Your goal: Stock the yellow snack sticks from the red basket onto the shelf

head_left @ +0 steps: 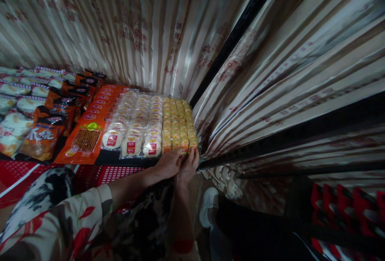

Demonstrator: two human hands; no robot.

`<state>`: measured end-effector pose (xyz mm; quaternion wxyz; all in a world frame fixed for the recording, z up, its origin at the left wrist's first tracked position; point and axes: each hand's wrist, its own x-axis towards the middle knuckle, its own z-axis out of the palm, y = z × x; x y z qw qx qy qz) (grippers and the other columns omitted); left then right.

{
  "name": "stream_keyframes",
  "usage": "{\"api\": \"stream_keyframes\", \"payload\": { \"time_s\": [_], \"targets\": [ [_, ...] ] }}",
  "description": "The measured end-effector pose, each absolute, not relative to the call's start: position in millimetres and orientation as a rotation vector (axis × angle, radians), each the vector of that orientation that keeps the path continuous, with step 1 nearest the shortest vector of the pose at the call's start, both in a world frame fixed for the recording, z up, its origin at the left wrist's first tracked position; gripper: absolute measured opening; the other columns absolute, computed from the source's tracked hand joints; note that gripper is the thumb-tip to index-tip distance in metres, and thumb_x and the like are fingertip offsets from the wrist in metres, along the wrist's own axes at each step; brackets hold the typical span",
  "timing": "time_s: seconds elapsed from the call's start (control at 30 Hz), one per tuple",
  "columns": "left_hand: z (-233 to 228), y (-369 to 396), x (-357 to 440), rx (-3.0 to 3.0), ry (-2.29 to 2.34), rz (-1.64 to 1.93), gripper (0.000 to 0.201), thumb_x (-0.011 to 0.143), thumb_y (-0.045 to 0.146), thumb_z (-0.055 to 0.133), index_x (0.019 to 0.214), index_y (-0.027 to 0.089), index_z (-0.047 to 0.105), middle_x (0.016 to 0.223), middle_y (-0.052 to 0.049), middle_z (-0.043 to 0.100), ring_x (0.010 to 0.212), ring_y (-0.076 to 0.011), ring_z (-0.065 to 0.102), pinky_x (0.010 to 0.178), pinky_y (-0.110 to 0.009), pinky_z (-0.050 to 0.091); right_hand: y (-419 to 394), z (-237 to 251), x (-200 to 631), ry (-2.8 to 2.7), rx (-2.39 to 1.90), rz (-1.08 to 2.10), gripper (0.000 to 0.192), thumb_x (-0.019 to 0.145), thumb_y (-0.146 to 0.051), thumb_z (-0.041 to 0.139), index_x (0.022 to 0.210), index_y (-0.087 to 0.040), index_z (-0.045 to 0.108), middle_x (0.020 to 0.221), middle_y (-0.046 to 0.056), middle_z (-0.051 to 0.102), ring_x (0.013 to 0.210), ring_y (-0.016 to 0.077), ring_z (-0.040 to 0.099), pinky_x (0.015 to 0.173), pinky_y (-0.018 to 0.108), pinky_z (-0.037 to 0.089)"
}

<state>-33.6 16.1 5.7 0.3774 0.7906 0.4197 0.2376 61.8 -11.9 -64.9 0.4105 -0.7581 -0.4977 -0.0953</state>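
Observation:
Rows of small yellow-wrapped snack packets (177,118) line the right end of a black-edged shelf (120,160). At their front edge my left hand (170,162) bends its fingers onto a front yellow packet. Right beside it, my right hand (189,165) has its fingers curled over the front packet in the corner; the two hands touch or nearly touch. Fingertips partly hide these packets. Just left of them stand rows of round white cakes in clear wrap (152,142) with red-and-white labels.
Orange snack bags (86,140), brown-orange packets (42,140) and white packets (15,126) fill the shelf's left side. A red plastic basket (117,174) sits below. Printed curtains hang behind, crossed by a black post (234,40). Another person's white shoe (208,207) is at right, near red packets (339,201).

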Motion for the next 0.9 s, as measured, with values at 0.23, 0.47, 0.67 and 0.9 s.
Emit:
{"api": "stream_keyframes", "payload": {
  "time_s": [0.23, 0.47, 0.67, 0.9],
  "targets": [
    [2.8, 12.6, -31.9, 2.094, 1.053, 0.632, 0.035, 0.083, 0.011, 0.041, 0.116, 0.013, 0.054, 0.119, -0.011, 0.06, 0.111, -0.0201, 0.055, 0.101, -0.034, 0.042, -16.1, -67.0, 64.9, -1.285, -1.824, -0.223, 0.045, 0.089, -0.023, 0.033, 0.132, -0.014, 0.041, 0.135, 0.019, 0.041, 0.128, 0.0264, 0.036, 0.1, 0.049, 0.036],
    [9.6, 6.4, -30.8, 2.275, 0.93, 0.568, 0.026, 0.085, 0.012, 0.039, 0.102, 0.017, 0.057, 0.101, -0.006, 0.064, 0.096, -0.0171, 0.058, 0.088, -0.029, 0.046, -19.3, -68.3, 71.6, -1.316, -1.79, -0.135, 0.046, 0.09, -0.03, 0.031, 0.128, -0.007, 0.044, 0.137, 0.022, 0.037, 0.131, 0.0293, 0.03, 0.104, 0.05, 0.031],
    [7.2, -7.9, -37.5, 2.41, 0.885, 0.46, 0.019, 0.079, 0.017, 0.05, 0.096, 0.013, 0.058, 0.099, -0.009, 0.063, 0.096, -0.0208, 0.057, 0.089, -0.032, 0.045, -26.7, -73.6, 70.7, -1.282, -1.852, -0.017, 0.053, 0.084, -0.036, 0.027, 0.132, -0.019, 0.044, 0.14, 0.017, 0.037, 0.132, 0.027, 0.032, 0.104, 0.045, 0.032],
    [-29.0, -31.9, -63.7, 2.286, 0.84, 0.506, 0.024, 0.079, 0.017, 0.049, 0.1, 0.016, 0.061, 0.103, -0.012, 0.064, 0.097, -0.0226, 0.057, 0.087, -0.034, 0.047, -49.9, -78.6, 38.3, -1.338, -1.9, 0.038, 0.052, 0.084, -0.033, 0.027, 0.128, -0.013, 0.047, 0.137, 0.02, 0.037, 0.131, 0.0309, 0.032, 0.104, 0.049, 0.032]
  ]
}}
